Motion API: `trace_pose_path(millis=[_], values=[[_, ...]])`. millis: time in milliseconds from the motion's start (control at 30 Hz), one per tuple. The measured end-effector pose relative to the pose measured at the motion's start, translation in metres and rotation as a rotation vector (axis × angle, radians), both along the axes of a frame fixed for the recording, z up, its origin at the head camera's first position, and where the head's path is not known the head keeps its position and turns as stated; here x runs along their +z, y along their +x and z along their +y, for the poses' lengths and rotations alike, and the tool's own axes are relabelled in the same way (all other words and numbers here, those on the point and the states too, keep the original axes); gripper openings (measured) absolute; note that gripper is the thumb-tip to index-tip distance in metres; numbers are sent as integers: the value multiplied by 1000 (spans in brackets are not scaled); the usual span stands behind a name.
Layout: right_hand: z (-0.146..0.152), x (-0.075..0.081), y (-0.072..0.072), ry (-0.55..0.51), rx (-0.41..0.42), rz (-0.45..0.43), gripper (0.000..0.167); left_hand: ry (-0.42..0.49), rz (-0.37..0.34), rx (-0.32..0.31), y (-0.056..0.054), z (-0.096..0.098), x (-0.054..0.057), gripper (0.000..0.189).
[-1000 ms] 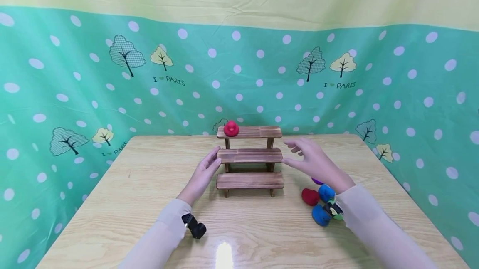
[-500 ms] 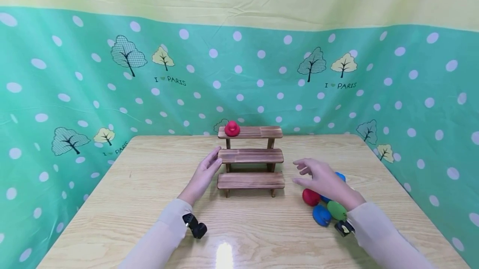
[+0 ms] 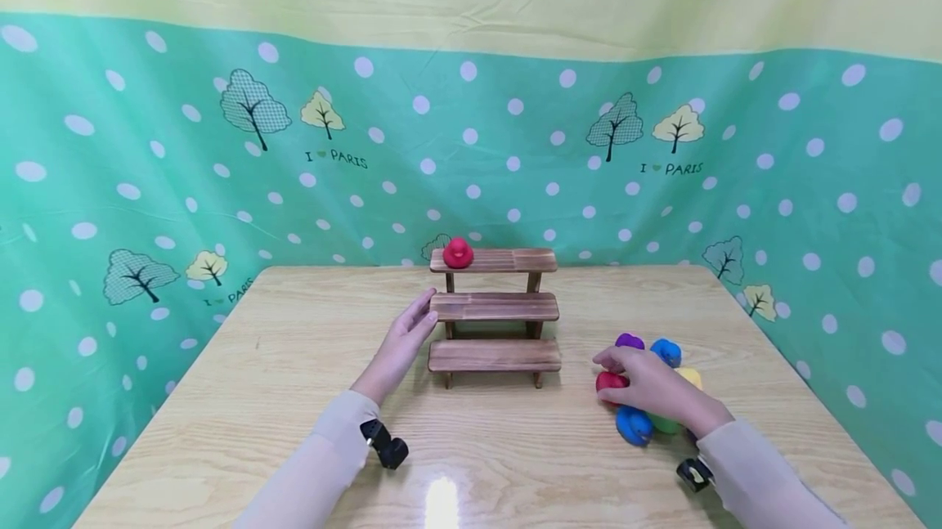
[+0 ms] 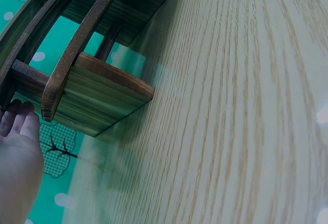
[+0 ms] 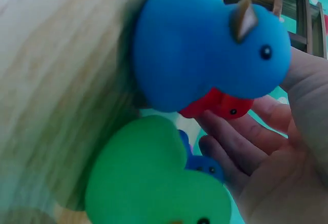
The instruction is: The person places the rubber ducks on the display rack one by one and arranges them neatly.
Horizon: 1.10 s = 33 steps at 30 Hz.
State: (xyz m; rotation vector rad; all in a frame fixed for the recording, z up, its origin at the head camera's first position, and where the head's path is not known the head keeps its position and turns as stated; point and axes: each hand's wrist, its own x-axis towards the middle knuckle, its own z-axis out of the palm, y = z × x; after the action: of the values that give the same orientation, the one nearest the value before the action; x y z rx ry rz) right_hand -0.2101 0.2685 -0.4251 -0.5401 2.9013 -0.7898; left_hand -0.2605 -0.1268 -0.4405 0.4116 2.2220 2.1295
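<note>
My left hand [image 3: 400,347] lies along the left side of a three-step wooden shelf [image 3: 495,356], fingers extended with tips at the middle step's end. In the left wrist view, the fingers of that hand [image 4: 20,157] reach the shelf's edge. My right hand [image 3: 651,386] is over a cluster of rubber ducks at the right. Its spread fingers and thumb stand either side of a red duck [image 3: 611,387], without closing on it. In the right wrist view a blue duck [image 5: 189,49] and a green duck [image 5: 138,167] partly hide that red duck.
A red duck [image 3: 458,253] sits at the left of the top step. Around my right hand are a purple duck [image 3: 630,341], another blue duck [image 3: 666,351], a yellow one [image 3: 690,377] and a nearer blue one [image 3: 634,426]. A patterned curtain [image 3: 515,128] hangs behind the table.
My right hand has moved from the shelf's right side down and to the right, to the red duck in the cluster. My left hand has stayed by the shelf.
</note>
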Motion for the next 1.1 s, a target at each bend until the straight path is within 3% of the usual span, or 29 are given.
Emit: trace_pose_path(millis=[367, 1100], values=[[9, -2, 1, 49, 68, 40, 47, -2, -4, 11, -1, 0, -2, 56], [9, -2, 0, 58, 62, 34, 50, -1, -1, 0, -1, 0, -2, 55]])
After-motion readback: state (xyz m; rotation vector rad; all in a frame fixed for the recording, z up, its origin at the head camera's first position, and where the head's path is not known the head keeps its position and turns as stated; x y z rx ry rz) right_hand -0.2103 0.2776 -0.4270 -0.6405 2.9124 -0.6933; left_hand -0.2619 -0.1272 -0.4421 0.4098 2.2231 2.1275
